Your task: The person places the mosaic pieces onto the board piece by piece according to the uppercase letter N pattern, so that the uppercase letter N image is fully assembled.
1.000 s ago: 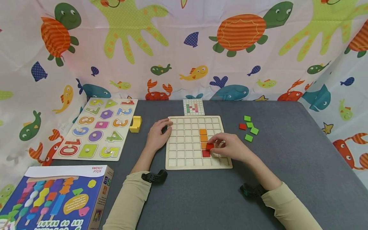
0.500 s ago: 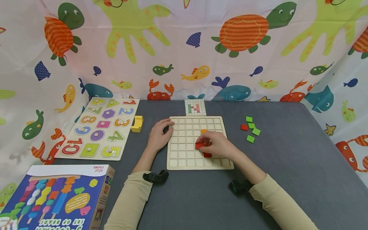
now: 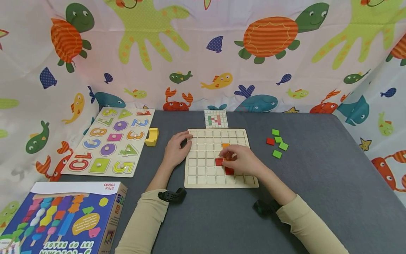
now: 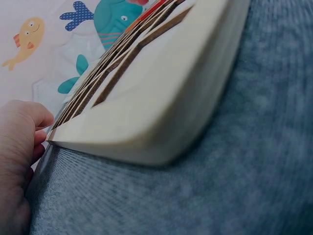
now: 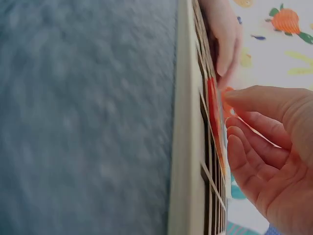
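A wooden grid board lies flat on the grey table. My left hand rests against its left edge, fingers touching the rim. Over the board, my right hand is bent, with its fingertips beside a red square tile that lies flat in a cell. A second red tile sits just below and to the right, partly under the hand. One orange tile shows above the fingers; the hand covers most of that column. In the right wrist view, the thumb and fingers hover close to the grid with no tile visible between them.
A small pattern card lies behind the board. Several green tiles and one red tile lie to the right. At left are a yellow block, a number puzzle and a blue game box.
My right hand has carried the red tile left to the cell beside the orange column. The tile now lies flat, and the fingers have drawn slightly right. My left hand stays at the board's edge.
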`<state>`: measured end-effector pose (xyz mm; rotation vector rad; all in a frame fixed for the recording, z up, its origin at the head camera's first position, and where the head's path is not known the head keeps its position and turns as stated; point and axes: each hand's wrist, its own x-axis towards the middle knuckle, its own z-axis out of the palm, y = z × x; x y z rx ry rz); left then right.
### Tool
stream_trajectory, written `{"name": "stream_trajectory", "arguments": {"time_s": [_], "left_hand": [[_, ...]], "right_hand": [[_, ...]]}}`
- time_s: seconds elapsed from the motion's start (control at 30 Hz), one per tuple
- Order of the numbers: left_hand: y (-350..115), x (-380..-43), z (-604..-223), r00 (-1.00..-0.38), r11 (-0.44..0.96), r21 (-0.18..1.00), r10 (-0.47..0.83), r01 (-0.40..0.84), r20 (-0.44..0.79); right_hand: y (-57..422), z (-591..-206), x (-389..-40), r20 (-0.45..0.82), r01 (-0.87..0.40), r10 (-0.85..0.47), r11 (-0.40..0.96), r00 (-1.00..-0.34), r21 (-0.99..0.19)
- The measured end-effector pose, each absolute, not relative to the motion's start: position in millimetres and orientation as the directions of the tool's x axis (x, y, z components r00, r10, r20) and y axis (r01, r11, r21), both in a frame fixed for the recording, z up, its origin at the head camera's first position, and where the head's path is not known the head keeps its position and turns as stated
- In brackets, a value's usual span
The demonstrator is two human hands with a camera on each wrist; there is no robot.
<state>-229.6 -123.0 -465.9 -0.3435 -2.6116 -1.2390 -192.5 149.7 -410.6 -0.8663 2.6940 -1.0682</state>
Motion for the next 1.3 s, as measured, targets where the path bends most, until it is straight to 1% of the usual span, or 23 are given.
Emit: {"name": "stream_trajectory", "arguments": {"time_s": [0.17, 0.23, 0.4, 0.57, 0.73, 1.0, 1.3], "left_hand": [[-123, -230, -466, -0.945, 0.616, 0.725, 0.111, 0.308, 0.307], [-123, -229, -466, -0.945, 0.614, 0.726, 0.109, 0.309, 0.31], [-123, -230, -467, -0.943, 0.614, 0.725, 0.108, 0.312, 0.314], [-123, -231, -468, -0.944, 0.614, 0.725, 0.113, 0.312, 0.31], [-123, -231, -468, -0.942, 0.605, 0.731, 0.112, 0.316, 0.315], [-122, -231, -467, -0.942, 0.611, 0.725, 0.116, 0.318, 0.315], [-122, -230, -466, -0.943, 0.612, 0.727, 0.106, 0.312, 0.315]], "right_hand": [[171, -409, -198, 0.105, -0.414, -0.474, 0.614, -0.874, -0.673], [182, -408, -201, 0.115, -0.39, -0.431, 0.631, -0.895, -0.671], [213, -409, -210, 0.101, -0.284, -0.293, 0.69, -0.951, -0.666], [245, -411, -220, 0.096, -0.204, -0.185, 0.755, -0.978, -0.624], [267, -411, -228, 0.093, -0.185, -0.161, 0.806, -0.983, -0.562], [283, -414, -238, 0.034, -0.158, -0.164, 0.84, -0.986, -0.519], [281, -417, -240, 0.026, -0.137, -0.145, 0.84, -0.989, -0.524]]}}
